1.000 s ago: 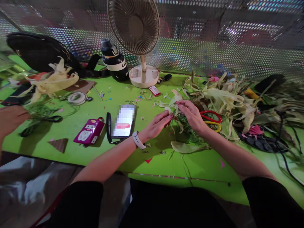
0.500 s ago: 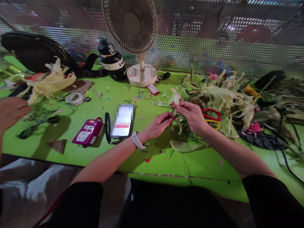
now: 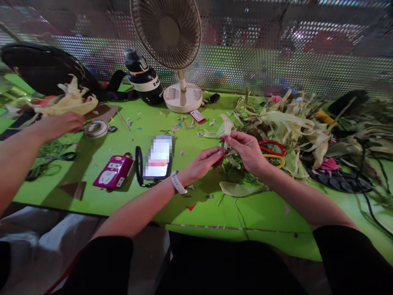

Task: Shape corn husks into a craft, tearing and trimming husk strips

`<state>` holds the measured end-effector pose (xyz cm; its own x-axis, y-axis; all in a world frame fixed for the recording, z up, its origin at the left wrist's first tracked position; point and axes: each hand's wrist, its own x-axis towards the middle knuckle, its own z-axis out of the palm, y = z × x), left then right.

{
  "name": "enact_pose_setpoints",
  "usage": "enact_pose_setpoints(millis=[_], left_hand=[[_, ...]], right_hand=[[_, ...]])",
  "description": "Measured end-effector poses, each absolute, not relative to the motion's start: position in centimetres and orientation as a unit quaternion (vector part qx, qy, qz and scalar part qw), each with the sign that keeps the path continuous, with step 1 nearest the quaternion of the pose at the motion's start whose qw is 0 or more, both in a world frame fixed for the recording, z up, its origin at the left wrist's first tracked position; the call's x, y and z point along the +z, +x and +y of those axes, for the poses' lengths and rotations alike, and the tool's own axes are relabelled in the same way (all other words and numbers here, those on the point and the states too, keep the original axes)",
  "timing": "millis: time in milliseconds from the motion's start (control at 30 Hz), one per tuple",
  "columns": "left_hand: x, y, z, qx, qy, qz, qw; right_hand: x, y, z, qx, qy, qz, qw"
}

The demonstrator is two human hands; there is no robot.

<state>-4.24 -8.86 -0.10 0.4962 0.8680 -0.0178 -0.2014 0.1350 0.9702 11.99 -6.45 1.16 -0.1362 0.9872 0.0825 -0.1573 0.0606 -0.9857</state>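
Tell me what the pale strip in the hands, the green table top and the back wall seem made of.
The pale strip, pinched by the left hand and right hand: probably dried plant husk, matte, fibrous, curled. The table top: smooth green board, painted or laminated, slight sheen; cannot tell which. The back wall: perforated metal sheet, it seems, shiny with regular small holes.

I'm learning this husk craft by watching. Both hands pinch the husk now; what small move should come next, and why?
Probably a twist by the right hand while the left hand holds its pinch: both hands' fingertips meet at the base of the corn husk strip, whose upper end stands loose above them.
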Motion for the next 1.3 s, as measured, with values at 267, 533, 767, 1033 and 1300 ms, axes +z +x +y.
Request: enact_pose_setpoints(millis=[267,533,767,1033,1300], left_hand=[[0.0,-4.2,-9.1,0.355,0.576,0.318,0.664],[-0.3,-4.6,-8.1,0.431,0.522,0.341,0.652],[-1.1,-4.6,-7.9,0.439,0.467,0.349,0.683],[-0.7,-4.6,-8.2,0.419,0.466,0.326,0.708],[-0.6,-4.6,-8.3,0.39,0.49,0.347,0.698]], right_hand=[[1.0,12.0,-6.3,0.519,-0.429,-0.523,0.522],[2.3,13.2,-5.5,0.486,-0.447,-0.657,0.365],[1.6,13.4,-5.0,0.387,-0.457,-0.713,0.366],[1.4,13.5,-5.1,0.339,-0.47,-0.719,0.384],[1.7,13.4,-5.3,0.294,-0.463,-0.736,0.396]])
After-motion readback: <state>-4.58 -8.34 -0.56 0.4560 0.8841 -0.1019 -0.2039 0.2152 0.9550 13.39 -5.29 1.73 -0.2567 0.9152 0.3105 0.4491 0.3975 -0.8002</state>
